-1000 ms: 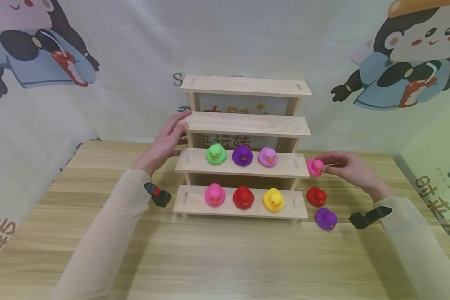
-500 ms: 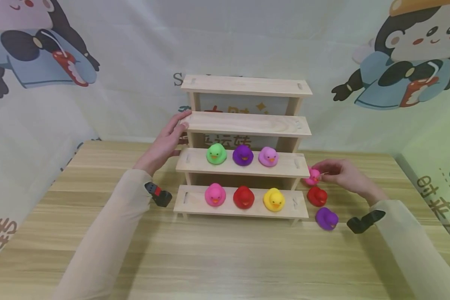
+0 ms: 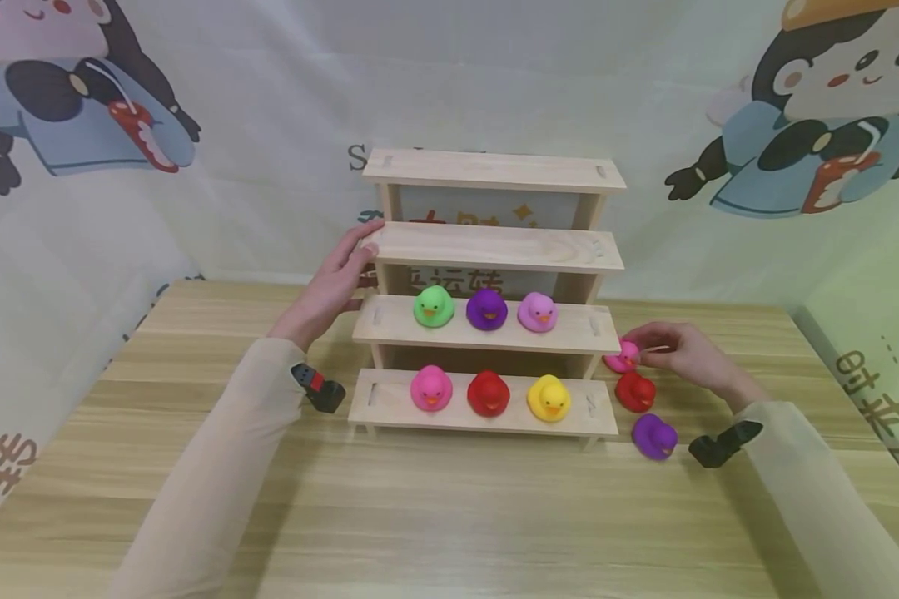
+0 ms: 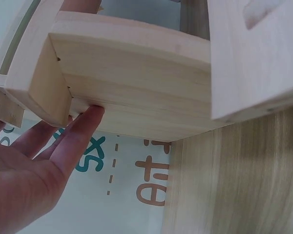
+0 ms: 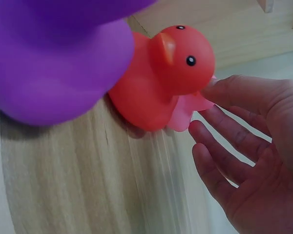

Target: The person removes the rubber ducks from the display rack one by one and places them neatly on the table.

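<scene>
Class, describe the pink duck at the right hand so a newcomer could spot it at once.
Find the rack on the table. Beside its right end, pass the purple duck, then the red duck. Behind them is the pink duck, the only one the right hand holds.

Cream-sleeved arms [image 3: 213,466] reach forward. At left the bare left hand [image 3: 328,287] grips; nearer, the bare right hand [image 3: 682,356] pinches.

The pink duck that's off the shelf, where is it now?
In the head view, the right hand holds the pink duck by the right side of the wooden shelf, just behind the red duck on the table.
</scene>
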`<state>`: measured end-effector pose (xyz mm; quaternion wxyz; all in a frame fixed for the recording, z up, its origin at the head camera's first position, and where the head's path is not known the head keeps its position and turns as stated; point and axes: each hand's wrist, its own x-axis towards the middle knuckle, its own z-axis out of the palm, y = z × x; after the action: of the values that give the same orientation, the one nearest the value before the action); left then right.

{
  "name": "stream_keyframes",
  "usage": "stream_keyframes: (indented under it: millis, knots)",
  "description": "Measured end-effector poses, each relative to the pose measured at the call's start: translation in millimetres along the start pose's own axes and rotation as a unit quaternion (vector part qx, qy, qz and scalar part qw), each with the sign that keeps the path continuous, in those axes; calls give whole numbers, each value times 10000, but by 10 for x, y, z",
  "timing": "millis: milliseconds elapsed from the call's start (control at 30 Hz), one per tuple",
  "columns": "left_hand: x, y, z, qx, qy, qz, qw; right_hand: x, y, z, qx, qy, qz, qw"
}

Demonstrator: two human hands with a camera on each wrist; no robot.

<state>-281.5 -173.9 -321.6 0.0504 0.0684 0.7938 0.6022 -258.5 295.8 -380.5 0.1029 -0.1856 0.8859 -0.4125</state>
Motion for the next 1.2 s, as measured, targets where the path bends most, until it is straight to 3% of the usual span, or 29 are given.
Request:
stream_keyframes:
  millis: [333,567,900,1200]
  knots:
    - [-16,4,16,13,16,-15,10000,22,-4,35,123,110,8,9999]
    - [-41,-36,31,-21,125,154,9998,-21,-28,-16,1,284,-161,9995]
    - [-211,-171,-73,147,-21,576,9982,-97,-200,-109,-84,611,-330,9975]
    - [-327,-239,-113,57,-70,422,9991,-133,-354,-153,-115,896,-613,9940]
